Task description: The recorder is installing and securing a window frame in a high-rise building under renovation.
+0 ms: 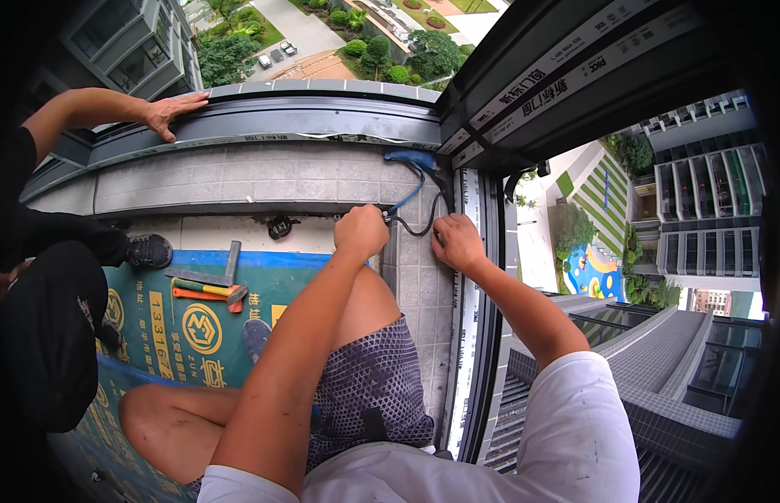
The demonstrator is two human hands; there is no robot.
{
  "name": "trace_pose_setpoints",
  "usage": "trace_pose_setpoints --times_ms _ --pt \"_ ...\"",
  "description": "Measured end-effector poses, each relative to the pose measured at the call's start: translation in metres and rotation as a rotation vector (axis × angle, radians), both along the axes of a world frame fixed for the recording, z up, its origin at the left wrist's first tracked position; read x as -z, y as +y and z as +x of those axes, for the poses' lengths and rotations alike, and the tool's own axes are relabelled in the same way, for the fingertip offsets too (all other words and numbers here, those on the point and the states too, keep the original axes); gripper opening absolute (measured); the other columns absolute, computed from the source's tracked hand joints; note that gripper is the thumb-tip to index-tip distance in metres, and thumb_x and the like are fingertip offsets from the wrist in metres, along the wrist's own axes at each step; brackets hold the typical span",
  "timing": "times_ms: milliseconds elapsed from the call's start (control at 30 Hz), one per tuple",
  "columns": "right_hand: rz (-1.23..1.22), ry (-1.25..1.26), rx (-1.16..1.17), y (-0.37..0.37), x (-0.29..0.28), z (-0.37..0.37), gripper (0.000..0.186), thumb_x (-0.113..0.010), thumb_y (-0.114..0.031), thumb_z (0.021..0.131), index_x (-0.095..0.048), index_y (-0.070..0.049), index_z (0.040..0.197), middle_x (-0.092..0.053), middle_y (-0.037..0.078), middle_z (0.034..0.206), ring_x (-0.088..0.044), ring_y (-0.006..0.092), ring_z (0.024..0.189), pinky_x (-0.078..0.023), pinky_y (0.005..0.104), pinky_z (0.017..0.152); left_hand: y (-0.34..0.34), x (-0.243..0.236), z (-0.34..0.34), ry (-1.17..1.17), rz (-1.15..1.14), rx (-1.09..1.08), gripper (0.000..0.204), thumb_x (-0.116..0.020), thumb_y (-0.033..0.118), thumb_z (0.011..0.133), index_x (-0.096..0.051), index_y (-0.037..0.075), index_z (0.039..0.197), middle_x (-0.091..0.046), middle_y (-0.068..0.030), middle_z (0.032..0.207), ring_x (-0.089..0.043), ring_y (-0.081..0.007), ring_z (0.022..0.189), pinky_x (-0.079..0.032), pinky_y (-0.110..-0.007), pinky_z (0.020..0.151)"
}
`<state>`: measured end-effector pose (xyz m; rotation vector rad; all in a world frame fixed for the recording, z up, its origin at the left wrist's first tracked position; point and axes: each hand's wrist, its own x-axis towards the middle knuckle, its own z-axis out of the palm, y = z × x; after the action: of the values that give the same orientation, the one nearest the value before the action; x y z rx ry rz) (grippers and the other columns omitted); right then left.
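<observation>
My left hand (362, 232) is closed in a fist above the low tiled ledge (415, 293), next to a blue and black tube (412, 194). A small metallic end shows beside its fingers; what the fist encloses is hidden. The tube loops towards a flat blue bag (411, 158) tucked into the corner of the window frame. Close to the tube's black loop, my right hand (457, 243) has its fingers bent together at the inner edge of the right-hand frame (469, 335). Whatever lies between those fingers cannot be made out.
A co-worker's hand (173, 111) lies on the far window frame (323, 117); their dark shoe (149, 251) stands at left. A hammer (209, 290) and a metal square (231, 264) lie on green floor sheeting (138, 302). Past the frames is a high drop to buildings and gardens.
</observation>
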<state>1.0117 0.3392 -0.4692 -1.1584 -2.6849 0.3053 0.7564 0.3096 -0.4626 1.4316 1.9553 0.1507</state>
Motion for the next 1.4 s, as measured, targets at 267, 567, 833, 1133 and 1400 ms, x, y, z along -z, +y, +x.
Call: trace_pose_setpoints --times_ms 267,567,833,1133,1400 --pt "0.003 -0.008 0.010 -0.002 -0.002 -0.001 0.011 -0.070 -0.014 0.087 -0.062 -0.006 0.089 -0.068 0.012 0.090 -0.063 0.0337 0.093 -0.049 0.0452 0.087 0.000 0.007 -0.002 -0.030 0.025 -0.047 0.027 -0.075 0.027 0.086 -0.082 0.010 0.105 -0.079 -0.0206 0.105 -0.076 -0.0392 0.102 -0.060 -0.050 0.092" --pt "-0.003 -0.021 0.014 0.000 -0.002 0.000 0.012 -0.070 -0.015 0.087 -0.062 -0.006 0.089 -0.067 0.013 0.089 -0.064 0.0335 0.093 -0.049 0.0448 0.088 -0.003 0.027 -0.001 0.055 -0.044 0.076 0.040 -0.079 0.032 0.083 -0.078 0.010 0.116 -0.079 -0.0175 0.109 -0.075 -0.0365 0.107 -0.060 -0.049 0.093" --pt "-0.014 -0.018 0.027 0.000 0.002 0.006 0.014 -0.071 -0.017 0.088 -0.063 -0.006 0.090 -0.067 0.013 0.090 -0.064 0.0338 0.093 -0.049 0.0444 0.088 0.005 0.009 0.031 0.226 0.600 0.228 0.095 -0.078 0.036 0.087 -0.030 0.019 0.167 -0.077 -0.0189 0.095 -0.075 -0.0421 0.092 -0.060 -0.053 0.082" --pt "-0.028 0.028 0.036 0.000 0.004 -0.002 0.013 -0.071 -0.017 0.088 -0.063 -0.007 0.090 -0.066 0.014 0.087 -0.064 0.0349 0.090 -0.049 0.0443 0.085 0.109 0.009 0.029 0.241 0.305 0.304 0.100 -0.062 0.020 0.091 -0.005 0.022 0.174 -0.080 -0.0159 0.094 -0.078 -0.0347 0.080 -0.062 -0.047 0.072" --pt "-0.008 0.011 0.044 -0.002 0.001 -0.001 0.018 -0.071 -0.015 0.088 -0.065 -0.006 0.102 -0.066 0.015 0.086 -0.064 0.0353 0.088 -0.049 0.0441 0.083 0.105 0.032 0.032 0.383 0.340 0.360 0.102 -0.062 0.017 0.094 0.001 0.023 0.174 -0.080 -0.0100 0.087 -0.077 -0.0273 0.070 -0.059 -0.043 0.060"
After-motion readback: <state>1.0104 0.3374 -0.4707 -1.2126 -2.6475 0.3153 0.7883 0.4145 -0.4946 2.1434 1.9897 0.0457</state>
